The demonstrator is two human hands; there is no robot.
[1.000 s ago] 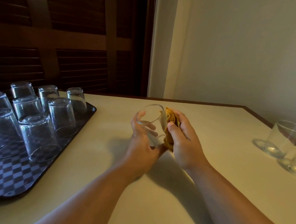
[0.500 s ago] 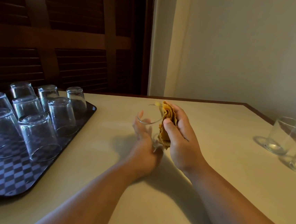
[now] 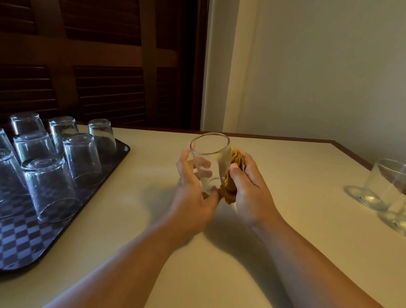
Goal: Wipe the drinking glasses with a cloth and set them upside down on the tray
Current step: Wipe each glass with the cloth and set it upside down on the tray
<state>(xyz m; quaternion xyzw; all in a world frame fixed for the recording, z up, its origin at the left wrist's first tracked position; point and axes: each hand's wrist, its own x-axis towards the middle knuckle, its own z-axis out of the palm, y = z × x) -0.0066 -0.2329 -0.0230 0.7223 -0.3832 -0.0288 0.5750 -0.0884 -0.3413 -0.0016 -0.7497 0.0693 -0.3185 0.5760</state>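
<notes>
Had my left hand (image 3: pixel 190 197) wrapped round the glass (image 3: pixel 212 152), mouth up. My right hand (image 3: pixel 252 196) clutched the bunched cloth (image 3: pixel 230 190) against its 3 o'clock side.

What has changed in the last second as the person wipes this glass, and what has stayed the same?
The left hand turned the glass more upright, mouth up, keeping hold. The right hand still presses the cloth against its right side. The upturned glasses on the tray and the two upright glasses on the right have not moved.
</notes>
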